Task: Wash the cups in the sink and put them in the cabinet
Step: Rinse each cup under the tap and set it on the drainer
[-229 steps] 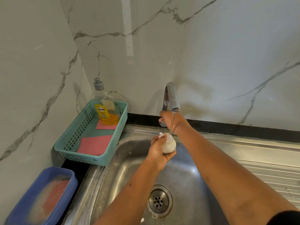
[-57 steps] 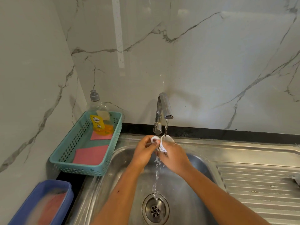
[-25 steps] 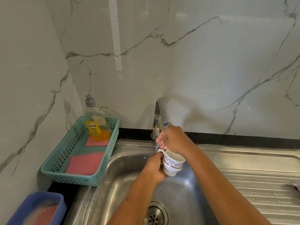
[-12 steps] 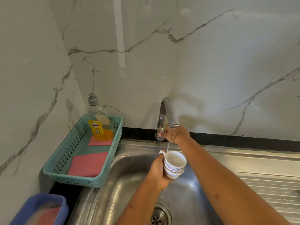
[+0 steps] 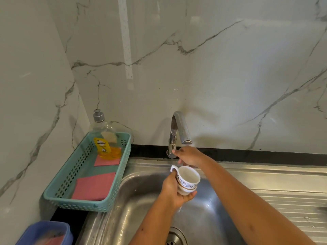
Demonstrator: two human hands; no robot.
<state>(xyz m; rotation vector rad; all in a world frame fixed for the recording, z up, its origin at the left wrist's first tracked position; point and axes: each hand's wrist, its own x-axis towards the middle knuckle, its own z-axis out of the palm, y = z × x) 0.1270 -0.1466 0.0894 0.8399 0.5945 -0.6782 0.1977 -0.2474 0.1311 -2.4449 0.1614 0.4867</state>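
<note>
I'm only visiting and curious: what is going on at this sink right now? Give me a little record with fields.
Place: steel sink below a marble-look wall
Cup: the cup is white with a blue pattern, mouth up, over the basin
Left hand: the left hand grips the cup by its side and base
Right hand: the right hand pinches the tap handle
Water: no stream visible at the spout
Beside sink: teal basket holding a soap bottle and pink cloths; blue container
Stage: cup not yet put away; no cabinet in view
</note>
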